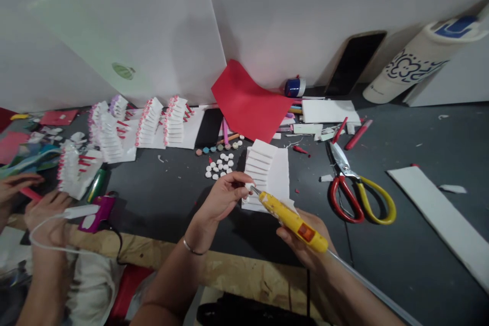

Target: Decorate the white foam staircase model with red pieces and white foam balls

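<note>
My left hand (220, 197) pinches a small white disc (249, 186) between thumb and fingers. A yellow hot glue gun (286, 214) lies in my right hand (319, 254), and its metal nozzle is at the disc. From the gun's rear a long glue stick (367, 282) runs back along my forearm. Beneath both hands lies a white stepped, pleated piece (263, 159) on a white sheet (280, 168); my fingers and the gun cover its lower part. A group of loose white discs (219, 167) sits left of it.
Red-and-yellow-handled scissors (346, 173) lie at right, beside a long white strip (439, 219). Behind are a red sheet (248, 99), a phone (355, 61) and a bottle (412, 61). Several pleated pieces (173, 125) stand at left, near another person's hands (46, 209).
</note>
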{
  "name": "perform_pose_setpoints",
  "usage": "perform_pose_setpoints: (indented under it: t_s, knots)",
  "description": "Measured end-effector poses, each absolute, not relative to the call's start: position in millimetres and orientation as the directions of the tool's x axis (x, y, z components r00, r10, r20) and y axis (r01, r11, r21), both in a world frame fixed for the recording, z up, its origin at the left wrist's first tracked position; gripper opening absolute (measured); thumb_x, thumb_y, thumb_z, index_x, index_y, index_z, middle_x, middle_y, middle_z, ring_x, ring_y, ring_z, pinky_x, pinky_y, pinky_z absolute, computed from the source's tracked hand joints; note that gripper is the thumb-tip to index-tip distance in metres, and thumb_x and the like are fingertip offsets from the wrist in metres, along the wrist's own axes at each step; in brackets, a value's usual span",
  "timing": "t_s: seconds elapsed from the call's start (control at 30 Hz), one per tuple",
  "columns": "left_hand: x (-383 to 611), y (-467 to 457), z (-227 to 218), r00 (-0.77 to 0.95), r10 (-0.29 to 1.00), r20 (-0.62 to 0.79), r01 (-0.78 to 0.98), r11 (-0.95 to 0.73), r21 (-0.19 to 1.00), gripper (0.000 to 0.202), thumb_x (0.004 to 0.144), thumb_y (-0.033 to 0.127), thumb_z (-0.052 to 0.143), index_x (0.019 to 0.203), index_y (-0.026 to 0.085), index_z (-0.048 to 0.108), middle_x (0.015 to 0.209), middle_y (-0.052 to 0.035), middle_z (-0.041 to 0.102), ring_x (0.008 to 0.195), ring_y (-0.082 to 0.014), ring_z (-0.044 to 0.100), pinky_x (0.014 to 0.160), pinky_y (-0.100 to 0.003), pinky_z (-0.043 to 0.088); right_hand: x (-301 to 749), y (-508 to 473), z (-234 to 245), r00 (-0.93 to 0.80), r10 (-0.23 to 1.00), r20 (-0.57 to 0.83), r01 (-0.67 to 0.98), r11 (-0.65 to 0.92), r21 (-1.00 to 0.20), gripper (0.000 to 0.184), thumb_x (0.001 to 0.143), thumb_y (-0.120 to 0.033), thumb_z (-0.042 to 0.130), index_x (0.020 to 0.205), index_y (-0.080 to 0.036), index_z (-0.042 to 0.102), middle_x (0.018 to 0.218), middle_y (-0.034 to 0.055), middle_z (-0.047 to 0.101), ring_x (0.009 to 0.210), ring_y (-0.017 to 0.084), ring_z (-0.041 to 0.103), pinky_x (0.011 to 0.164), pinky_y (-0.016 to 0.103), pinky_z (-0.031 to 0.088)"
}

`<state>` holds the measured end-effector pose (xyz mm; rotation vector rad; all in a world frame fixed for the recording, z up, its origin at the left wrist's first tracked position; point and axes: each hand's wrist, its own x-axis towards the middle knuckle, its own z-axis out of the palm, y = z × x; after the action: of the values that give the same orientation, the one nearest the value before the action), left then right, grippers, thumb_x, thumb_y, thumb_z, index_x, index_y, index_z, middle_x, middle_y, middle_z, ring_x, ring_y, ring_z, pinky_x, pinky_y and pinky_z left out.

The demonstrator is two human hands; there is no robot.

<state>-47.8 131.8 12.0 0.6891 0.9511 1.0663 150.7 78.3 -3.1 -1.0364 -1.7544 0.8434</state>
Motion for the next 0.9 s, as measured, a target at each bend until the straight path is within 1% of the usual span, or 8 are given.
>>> perform_pose_setpoints:
  t_s: [0.13,0.27,0.43,0.57,0.67,0.77,0.83,0.9]
  knots:
    - [-48,132,12,0.165,0.935,-0.315,-0.421,0.355,0.835,0.034,0.052,0.030,0.094,0.072,0.015,0.071,0.076,-0.0005,0.069,0.058,-0.0055,0.057,0.052,-0.016,0.041,151,78,-3,-0.237,0.894,0.380,0.281,0.437,-0.854,0.041,0.095,-0.047,0.056,0.062,-0.022,0.050,0.055,-0.0021,0.052,0.045,0.011,0.046,0.043,0.023,0.036]
    - [-50,132,10,0.153,0.935,-0.320,-0.433,0.354,0.829,0.034,0.052,0.029,0.094,0.073,0.015,0.071,0.075,-0.0002,0.069,0.056,-0.0055,0.056,0.051,-0.017,0.040,151,80,-1,-0.265,0.892,0.367,0.292,0.437,-0.851,0.043,0.095,-0.048,0.053,0.062,-0.022,0.049,0.054,-0.0020,0.051,0.044,0.011,0.046,0.042,0.024,0.035]
    - [-51,132,9,0.161,0.930,-0.332,-0.430,0.369,0.824,0.035,0.053,0.031,0.094,0.075,0.016,0.071,0.074,-0.0006,0.070,0.058,-0.0068,0.058,0.052,-0.017,0.041,152,80,-7,-0.244,0.906,0.345,0.316,0.410,-0.856,0.040,0.094,-0.049,0.055,0.065,-0.022,0.054,0.055,-0.0008,0.054,0.047,0.013,0.050,0.045,0.025,0.040]
    - [-50,132,10,0.144,0.936,-0.322,-0.400,0.353,0.846,0.034,0.054,0.032,0.094,0.074,0.015,0.072,0.071,-0.0002,0.068,0.058,-0.0068,0.058,0.052,-0.017,0.041,155,75,-13,-0.130,0.953,0.274,0.272,0.300,-0.914,0.034,0.092,-0.049,0.058,0.071,-0.022,0.059,0.060,-0.0003,0.058,0.049,0.014,0.053,0.046,0.026,0.045]
    - [-54,136,10,0.076,0.950,-0.302,-0.369,0.308,0.877,0.030,0.058,0.033,0.091,0.077,0.016,0.075,0.069,-0.0007,0.067,0.060,-0.0078,0.057,0.053,-0.018,0.040,159,72,-12,-0.036,0.987,0.157,0.120,0.160,-0.980,0.034,0.092,-0.052,0.056,0.076,-0.022,0.059,0.064,-0.0006,0.057,0.045,0.012,0.050,0.042,0.025,0.043]
    - [-63,140,10,-0.020,0.973,-0.231,-0.266,0.218,0.939,0.026,0.066,0.031,0.086,0.086,0.017,0.076,0.075,-0.0018,0.068,0.066,-0.0091,0.056,0.059,-0.020,0.042,162,72,-7,-0.006,0.997,0.083,-0.062,0.082,-0.995,0.035,0.095,-0.054,0.050,0.086,-0.021,0.059,0.075,0.0005,0.059,0.046,0.010,0.050,0.041,0.024,0.043]
    - [-69,140,12,-0.029,0.984,-0.177,-0.131,0.172,0.976,0.026,0.068,0.027,0.083,0.092,0.019,0.076,0.082,-0.0026,0.069,0.072,-0.0105,0.057,0.065,-0.022,0.044,163,74,-5,0.021,0.997,0.076,-0.099,0.078,-0.992,0.036,0.096,-0.053,0.047,0.086,-0.021,0.058,0.077,0.0006,0.058,0.048,0.010,0.050,0.042,0.024,0.043]
    - [-74,139,16,0.019,0.990,-0.137,0.037,0.136,0.990,0.025,0.070,0.024,0.081,0.094,0.020,0.075,0.087,-0.0027,0.068,0.075,-0.0117,0.058,0.070,-0.024,0.045,164,75,-4,0.045,0.996,0.079,-0.100,0.083,-0.992,0.035,0.096,-0.053,0.047,0.086,-0.021,0.057,0.077,0.0004,0.057,0.049,0.010,0.050,0.042,0.023,0.043]
